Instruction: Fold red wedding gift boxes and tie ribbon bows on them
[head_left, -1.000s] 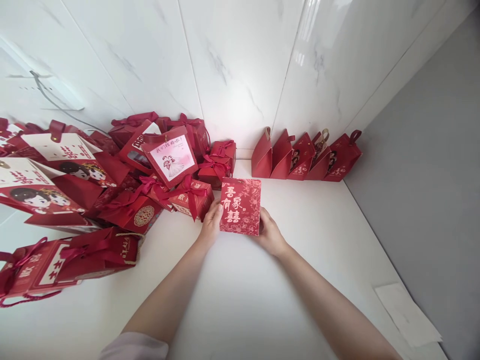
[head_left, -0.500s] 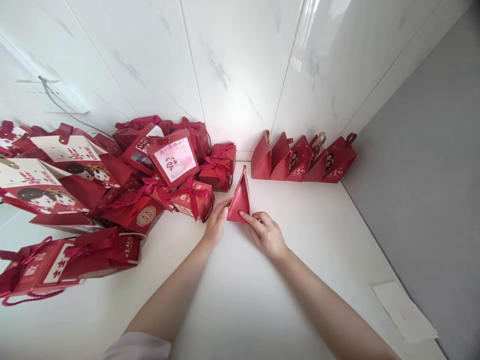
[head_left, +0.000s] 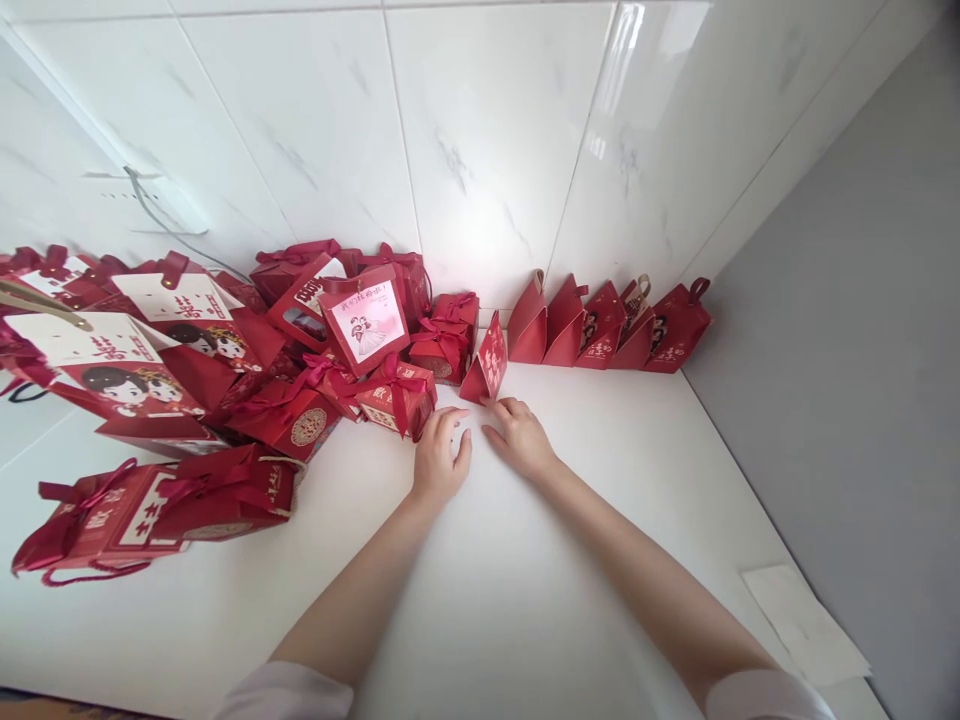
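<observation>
A small red triangular gift box [head_left: 487, 362] stands on the white tabletop [head_left: 495, 580], its printed face turned to the right. My right hand [head_left: 519, 436] is just in front of it, fingers loosely bent; the index fingertip is at the box's lower edge, and I cannot tell whether it touches. My left hand [head_left: 442, 455] is apart from the box, thumb and fingers curved with a gap between them and nothing held. Close to the left hand lies a red box with a ribbon bow [head_left: 397, 395]. To the right, several similar triangular boxes [head_left: 600, 325] stand in a row against the wall.
A heap of red wedding gift boxes [head_left: 247, 370] fills the left side, with two ribboned boxes [head_left: 180, 505] lying nearer me. White marbled tiles [head_left: 480, 130] rise behind. A grey wall [head_left: 832, 300] bounds the right, where a white paper [head_left: 806, 622] lies.
Both hands have let go of the triangular box and drawn back slightly. The box now stands farther back, turned so its printed face shows. The view has shifted a little.
</observation>
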